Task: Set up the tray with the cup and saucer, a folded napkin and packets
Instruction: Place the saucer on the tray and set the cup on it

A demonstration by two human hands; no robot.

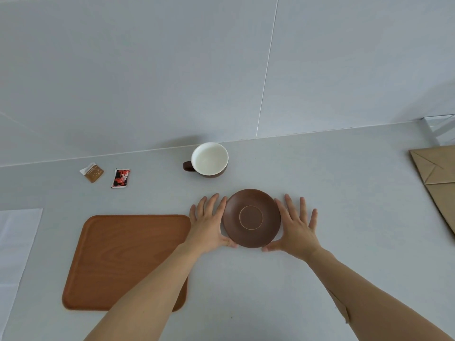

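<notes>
A brown saucer (251, 218) lies on the grey counter, right of the wooden tray (118, 262). My left hand (209, 222) and my right hand (295, 225) flank the saucer, fingers spread, thumbs touching its near rim. A brown cup with a white inside (209, 159) stands behind the saucer, handle to the left. Two packets lie at the back left: a tan one (92, 172) and a red and black one (120, 177). A white napkin (14, 242) lies flat at the left edge. The tray holds nothing.
A brown paper bag (435, 178) lies flat at the right edge of the counter. A shiny metal object (440, 126) sits at the far right by the wall. The grey wall rises just behind the cup.
</notes>
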